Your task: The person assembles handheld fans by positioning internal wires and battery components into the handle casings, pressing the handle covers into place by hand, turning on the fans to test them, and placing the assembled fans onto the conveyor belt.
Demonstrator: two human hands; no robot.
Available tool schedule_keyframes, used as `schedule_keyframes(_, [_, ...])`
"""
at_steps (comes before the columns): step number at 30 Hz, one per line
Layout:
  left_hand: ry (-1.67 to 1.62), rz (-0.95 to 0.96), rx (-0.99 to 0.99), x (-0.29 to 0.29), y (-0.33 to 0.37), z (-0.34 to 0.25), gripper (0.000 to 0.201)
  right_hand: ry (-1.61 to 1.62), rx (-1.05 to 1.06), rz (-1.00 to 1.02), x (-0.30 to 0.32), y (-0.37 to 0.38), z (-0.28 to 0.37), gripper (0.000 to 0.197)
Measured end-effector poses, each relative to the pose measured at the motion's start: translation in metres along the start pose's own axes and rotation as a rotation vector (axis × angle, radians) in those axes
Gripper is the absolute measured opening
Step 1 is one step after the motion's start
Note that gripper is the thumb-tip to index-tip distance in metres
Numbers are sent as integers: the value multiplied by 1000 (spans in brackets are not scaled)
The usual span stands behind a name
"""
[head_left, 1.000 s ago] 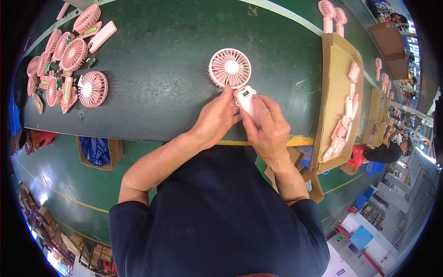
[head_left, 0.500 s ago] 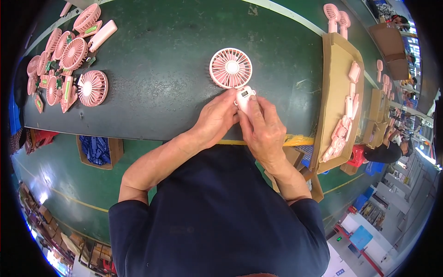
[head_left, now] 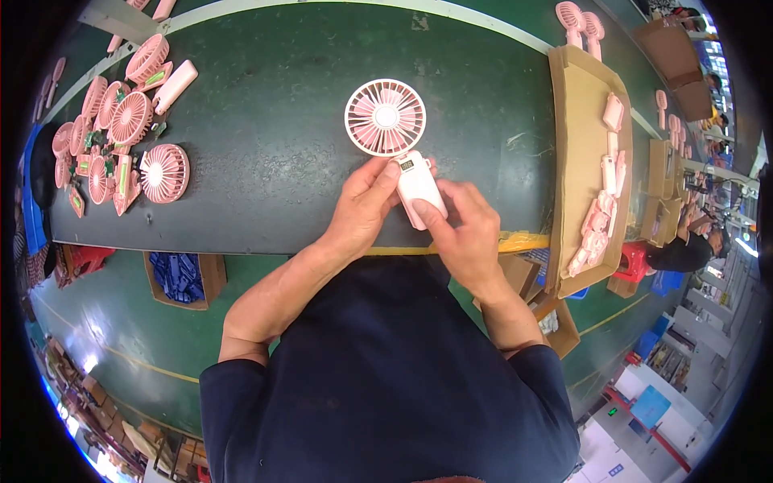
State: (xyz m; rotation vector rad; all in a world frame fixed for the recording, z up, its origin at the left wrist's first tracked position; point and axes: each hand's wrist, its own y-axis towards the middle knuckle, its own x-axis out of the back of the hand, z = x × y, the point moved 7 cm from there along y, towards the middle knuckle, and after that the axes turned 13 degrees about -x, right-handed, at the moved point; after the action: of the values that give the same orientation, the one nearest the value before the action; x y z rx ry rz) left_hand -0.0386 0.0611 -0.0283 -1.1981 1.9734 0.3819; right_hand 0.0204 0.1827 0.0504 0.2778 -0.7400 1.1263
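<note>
A pink handheld fan (head_left: 421,190) is held between my two hands over the near part of the dark green table. Its round grille points away from me, and a small dark display sits at the top of the pale handle. My left hand (head_left: 359,208) pinches the handle near its neck with thumb and fingers. From the other side, my right hand (head_left: 472,241) grips the lower handle, its thumb lying across the front. The fingers behind the handle are partly hidden.
On the left of the table (head_left: 266,137) lies a pile of pink fan heads (head_left: 130,118) with open handles and green boards. A cardboard tray (head_left: 576,153) with pink handle parts stands at the right. Beneath the table edge is a box of blue pieces (head_left: 177,276).
The fan has shifted slightly left and its handle now shows more fully. My right hand has slid down the handle with its thumb lower, and my left hand stays by the neck.
</note>
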Motion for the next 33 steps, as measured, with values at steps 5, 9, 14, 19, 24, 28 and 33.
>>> schedule_keyframes(5, [20, 105, -15, 0, 0, 0, 44, 519, -460, 481, -26, 6, -37, 29])
schedule_keyframes(9, [126, 171, 11, 4, 1, 4, 45, 592, -472, 588, -35, 3, -39, 27])
schedule_keyframes(14, [20, 145, 60, 3, 1, 3, 45, 650, -491, 613, -41, 4, -43, 25])
schedule_keyframes(19, [-9, 141, 73, 4, 2, 4, 46, 651, -552, 544, -42, 4, -44, 21])
schedule_keyframes(24, [-17, 155, 82, 4, 1, 7, 47, 593, -559, 478, -40, 1, -40, 20])
schedule_keyframes(28, [27, 168, 53, 4, -2, 5, 46, 645, -528, 440, -41, -1, -38, 20])
schedule_keyframes(33, [52, 147, 25, 5, -3, 4, 45, 653, -480, 403, -42, -2, -37, 15])
